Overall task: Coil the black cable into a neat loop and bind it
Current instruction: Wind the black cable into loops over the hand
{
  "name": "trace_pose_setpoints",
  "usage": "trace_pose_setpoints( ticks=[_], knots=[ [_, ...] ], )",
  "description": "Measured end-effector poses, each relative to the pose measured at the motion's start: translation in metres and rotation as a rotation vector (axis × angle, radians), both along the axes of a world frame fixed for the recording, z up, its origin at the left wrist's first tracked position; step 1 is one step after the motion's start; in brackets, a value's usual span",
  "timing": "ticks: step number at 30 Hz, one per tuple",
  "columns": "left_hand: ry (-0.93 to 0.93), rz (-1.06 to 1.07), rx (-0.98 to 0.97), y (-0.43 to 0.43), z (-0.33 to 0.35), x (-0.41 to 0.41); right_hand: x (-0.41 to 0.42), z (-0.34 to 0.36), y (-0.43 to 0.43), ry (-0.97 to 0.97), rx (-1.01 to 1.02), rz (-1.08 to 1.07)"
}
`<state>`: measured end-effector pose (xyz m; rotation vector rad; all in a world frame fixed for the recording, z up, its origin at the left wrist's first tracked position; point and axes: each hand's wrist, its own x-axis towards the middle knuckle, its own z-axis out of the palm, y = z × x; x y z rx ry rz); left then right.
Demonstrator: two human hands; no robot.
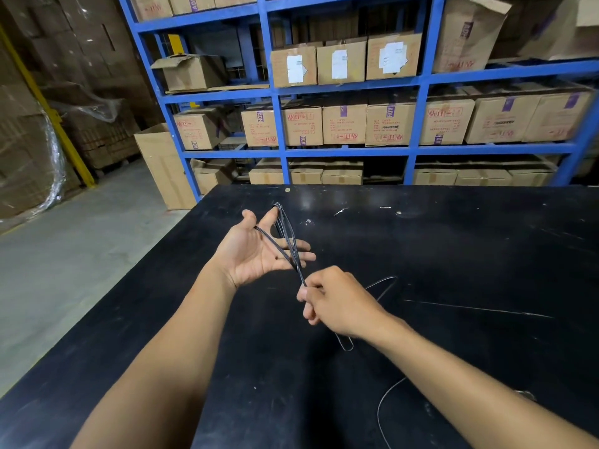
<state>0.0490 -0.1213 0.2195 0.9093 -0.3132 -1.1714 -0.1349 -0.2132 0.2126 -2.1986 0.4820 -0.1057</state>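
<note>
The thin black cable (285, 236) runs in several narrow loops around the spread fingers of my left hand (256, 251), which is held palm up over the black table (453, 254). My right hand (337, 299) pinches the cable just below the loops, close to the left fingertips. From the right hand the loose part of the cable trails over the table, bending at the right (385, 281), then under my right forearm and down to the near edge (381, 413). Black on black, it is hard to follow.
A blue metal rack (282, 150) stacked with cardboard boxes stands right behind the table. A tall carton (162, 166) leans at the rack's left end. Grey concrete floor (64, 270) lies left of the table, with wrapped pallets beyond.
</note>
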Motion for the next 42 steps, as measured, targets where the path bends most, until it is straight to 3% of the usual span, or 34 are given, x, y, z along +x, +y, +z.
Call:
trace_pose_setpoints(
  ticks=[9, 20, 31, 42],
  knots=[
    [-0.014, -0.136, -0.106, 0.008, 0.009, -0.006, 0.009, -0.041, -0.006, 0.089, -0.014, 0.094],
    [-0.023, -0.429, -0.160, 0.021, 0.013, -0.026, 0.038, -0.036, -0.062, 0.231, -0.415, 0.048],
    [-0.034, -0.558, -0.066, 0.011, 0.000, -0.046, 0.074, 0.049, -0.103, 0.047, -0.722, -0.007],
    [-0.016, -0.521, 0.005, 0.005, -0.020, -0.041, 0.071, 0.083, -0.098, -0.062, -0.819, 0.015]
  ],
)
